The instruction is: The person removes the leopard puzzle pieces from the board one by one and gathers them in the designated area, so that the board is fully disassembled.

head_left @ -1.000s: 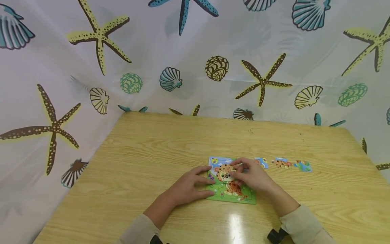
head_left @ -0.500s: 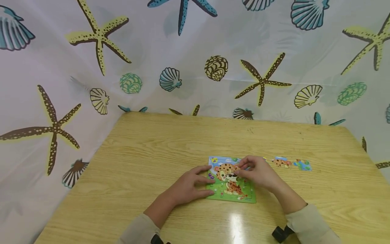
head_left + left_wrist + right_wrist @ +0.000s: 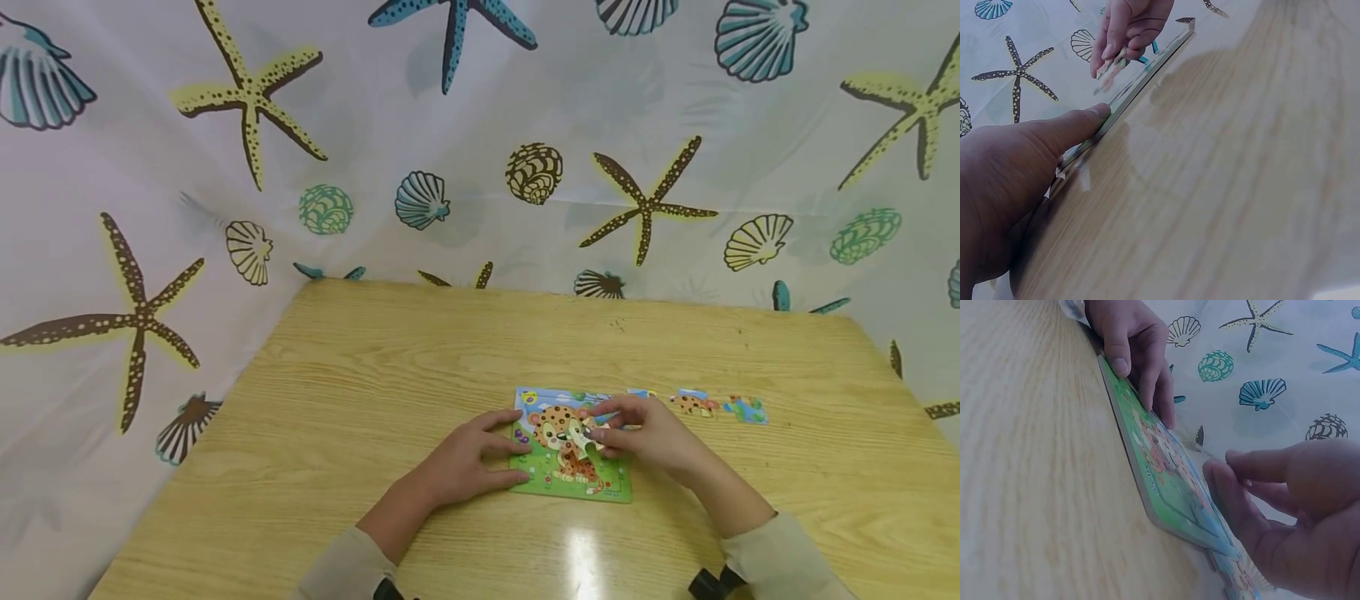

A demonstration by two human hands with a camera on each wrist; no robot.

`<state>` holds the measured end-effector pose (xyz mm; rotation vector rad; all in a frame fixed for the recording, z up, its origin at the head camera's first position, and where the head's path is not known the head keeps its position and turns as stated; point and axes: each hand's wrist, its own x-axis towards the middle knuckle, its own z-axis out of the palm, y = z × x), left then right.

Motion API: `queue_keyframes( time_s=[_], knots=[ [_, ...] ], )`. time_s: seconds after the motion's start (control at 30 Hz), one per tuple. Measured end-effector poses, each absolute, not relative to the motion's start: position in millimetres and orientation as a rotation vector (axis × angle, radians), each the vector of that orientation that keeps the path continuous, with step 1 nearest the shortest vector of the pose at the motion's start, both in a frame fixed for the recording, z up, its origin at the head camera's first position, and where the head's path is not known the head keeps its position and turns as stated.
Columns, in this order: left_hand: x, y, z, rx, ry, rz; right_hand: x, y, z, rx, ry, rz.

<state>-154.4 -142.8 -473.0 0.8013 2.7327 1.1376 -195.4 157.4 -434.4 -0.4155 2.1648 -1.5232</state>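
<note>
A jigsaw board [image 3: 540, 483] with a cartoon leopard on green grass and blue sky lies flat on the table. My left hand [image 3: 468, 462] rests along its left edge, fingers spread and fairly straight, thumb at the near corner. Over the right half of the picture, my right hand [image 3: 652, 433] pinches a puzzle piece [image 3: 587, 442] between thumb and fingers. In the left wrist view this piece [image 3: 1110, 76] is tilted and raised off the board. My right fingers mostly hide it in the right wrist view.
Beyond the board's right side, several loose puzzle pieces [image 3: 693, 404] lie in a row on the wooden table [image 3: 375, 350]. The nearest one [image 3: 642, 393] is partly behind my right hand. A white cloth [image 3: 480, 225] with starfish and shells hangs along the back and sides.
My right hand has shifted a little to the right across the board, and the pinched piece is now more visible, tilted over the leopard's face. My left hand stays at the board's edge.
</note>
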Motion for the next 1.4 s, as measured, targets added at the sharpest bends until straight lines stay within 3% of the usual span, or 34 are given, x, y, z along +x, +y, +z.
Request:
queue_keyframes(
  time_s=[1.4],
  knots=[
    [-154, -143, -473, 0.769, 2.701, 1.185, -173, 242, -441, -0.269, 2.089, -1.622]
  ],
)
